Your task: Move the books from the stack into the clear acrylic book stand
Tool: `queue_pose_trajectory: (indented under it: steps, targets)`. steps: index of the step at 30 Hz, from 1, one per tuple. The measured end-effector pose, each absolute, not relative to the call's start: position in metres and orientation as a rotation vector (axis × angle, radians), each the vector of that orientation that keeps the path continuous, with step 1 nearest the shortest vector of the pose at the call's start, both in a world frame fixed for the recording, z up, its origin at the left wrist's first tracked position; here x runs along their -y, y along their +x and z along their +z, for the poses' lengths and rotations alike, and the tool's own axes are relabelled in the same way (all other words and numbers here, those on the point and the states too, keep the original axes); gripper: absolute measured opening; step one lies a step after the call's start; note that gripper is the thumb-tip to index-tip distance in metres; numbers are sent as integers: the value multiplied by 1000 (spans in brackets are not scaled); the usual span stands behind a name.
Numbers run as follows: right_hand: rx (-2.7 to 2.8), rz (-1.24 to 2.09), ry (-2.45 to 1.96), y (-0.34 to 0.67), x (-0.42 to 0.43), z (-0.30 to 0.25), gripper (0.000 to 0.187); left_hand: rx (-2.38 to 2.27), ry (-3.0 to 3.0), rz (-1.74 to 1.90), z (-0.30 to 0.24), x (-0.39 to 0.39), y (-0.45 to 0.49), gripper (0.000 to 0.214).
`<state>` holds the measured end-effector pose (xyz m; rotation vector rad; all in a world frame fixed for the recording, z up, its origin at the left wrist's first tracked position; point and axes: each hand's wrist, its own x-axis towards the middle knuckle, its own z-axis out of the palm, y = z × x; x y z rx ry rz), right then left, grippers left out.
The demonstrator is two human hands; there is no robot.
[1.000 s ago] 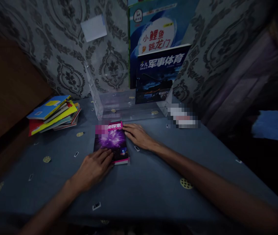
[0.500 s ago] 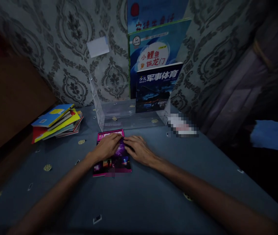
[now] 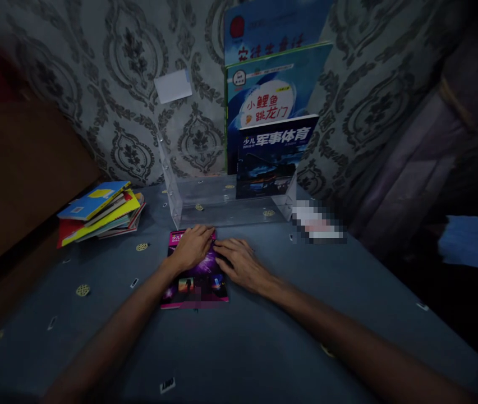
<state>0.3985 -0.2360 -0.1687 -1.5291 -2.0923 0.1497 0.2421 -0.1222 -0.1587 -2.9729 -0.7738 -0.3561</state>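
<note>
A purple and pink book lies face up on the table in front of me, with part of its cover hidden by my hands. My left hand rests palm down across the upper cover, fingers extended toward the top right corner. At the book's right edge lies my right hand, its fingers stretched out and their tips touching the cover near my left fingertips. Just beyond the book stands a clear acrylic rack. Its right side holds a dark blue book, leaning upright before a taller teal book and another blue book.
A loose stack of books sits at the table's left back, blue and yellow covers uppermost. A blurred-out item lies right of the rack. Patterned cloth covers the table. A curtain hangs at the right; a brown panel stands left.
My left hand has slid slightly toward the book's far edge. The right hand stays nearly in place at the book's right side. The whole view has shifted a little.
</note>
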Motion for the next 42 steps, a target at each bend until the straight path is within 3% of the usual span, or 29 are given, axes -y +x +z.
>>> queue_pose_trajectory:
  steps: [8, 10, 14, 16, 26, 36, 42]
  targets:
    - [2244, 166, -1511, 392, 242, -158, 37, 764, -3005, -421, -159, 121, 241, 36]
    - [2312, 207, -1514, 392, 246, -154, 53, 754, -3013, -429, -159, 121, 241, 36]
    - [2469, 389, -1469, 395, 253, -152, 103, 735, -3038, -433, -159, 118, 241, 37]
    - [2514, 491, -1442, 395, 254, -152, 112, 723, -3055, -440, -159, 117, 241, 36]
    - [2406, 598, -1603, 379, 256, -150, 96, 648, -3111, -503, -162, 108, 239, 34]
    - [2380, 611, -1555, 383, 258, -145, 102, 771, -3067, -497, -161, 118, 205, 32]
    - [2274, 435, -1632, 382, 233, -145, 59, 987, -2952, -648, -167, 124, 163, 33]
